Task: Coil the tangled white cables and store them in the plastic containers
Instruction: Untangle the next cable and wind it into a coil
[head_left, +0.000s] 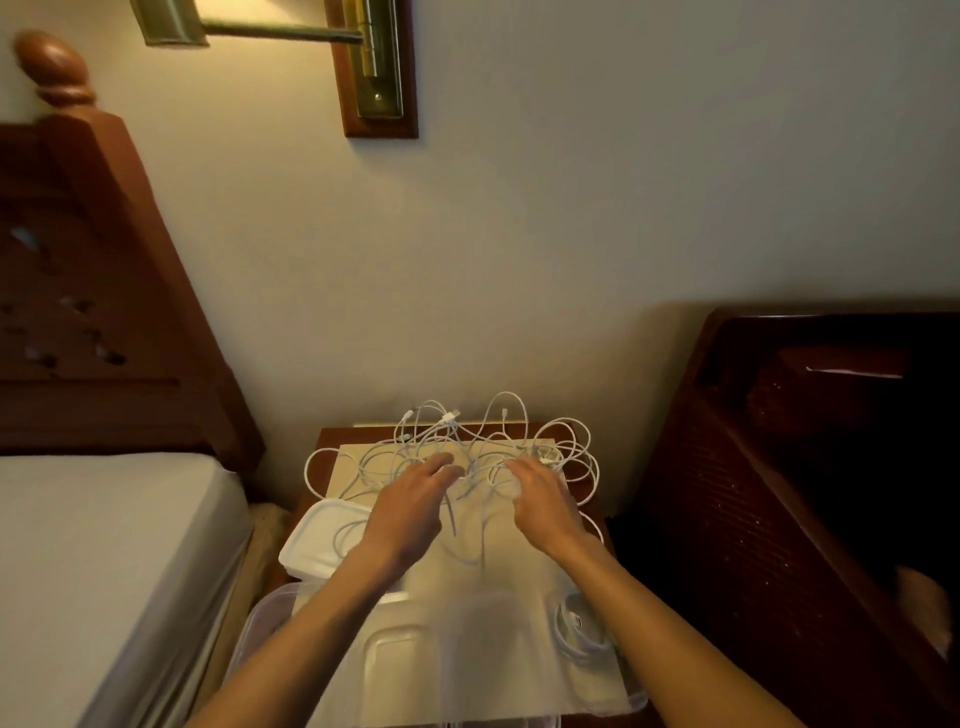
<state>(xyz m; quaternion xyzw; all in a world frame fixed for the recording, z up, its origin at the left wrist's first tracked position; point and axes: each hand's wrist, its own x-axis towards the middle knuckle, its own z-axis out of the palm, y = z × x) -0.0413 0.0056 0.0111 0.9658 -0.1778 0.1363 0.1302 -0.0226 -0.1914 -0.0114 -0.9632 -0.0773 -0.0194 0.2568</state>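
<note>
A tangle of white cables (467, 441) is spread over a pale mat on the small wooden nightstand (587, 467). My left hand (410, 504) reaches into the tangle's left part with its fingers stretched forward among the loops. My right hand (540, 499) lies on the tangle's right part, fingers bent down into the cables; whether it holds one is unclear. A clear plastic container (467, 654) stands at the near edge, with a coiled white cable (576, 629) in its right end. A white container lid (322, 540) lies at the left, under a loose loop.
A bed with a pale sheet (104, 561) and a carved wooden headboard (88, 291) stands to the left. Dark wooden furniture (789, 467) rises on the right. A brass wall lamp (374, 62) hangs above on the cream wall.
</note>
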